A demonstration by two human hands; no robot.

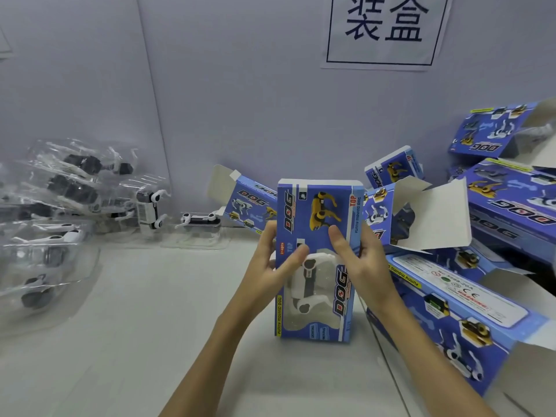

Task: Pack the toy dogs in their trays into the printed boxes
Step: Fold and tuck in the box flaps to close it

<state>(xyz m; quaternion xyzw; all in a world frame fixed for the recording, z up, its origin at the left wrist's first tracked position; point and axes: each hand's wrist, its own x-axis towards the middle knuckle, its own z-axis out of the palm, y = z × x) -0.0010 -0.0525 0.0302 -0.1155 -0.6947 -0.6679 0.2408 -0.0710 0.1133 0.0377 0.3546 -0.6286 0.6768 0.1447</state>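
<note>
Printed blue dog box (319,260): upright on the white table (150,341), held between both hands. White toy dog (304,281) visible through its window.
Left hand (270,260): fingers curled round the box's left edge, thumb pressed on the front.
Right hand (361,260): grips the right edge, thumb on the front.
Right of the right hand: open-flapped boxes (487,221), piled.
Far left of the left hand: clear trays with toy dogs (60,206).
</note>
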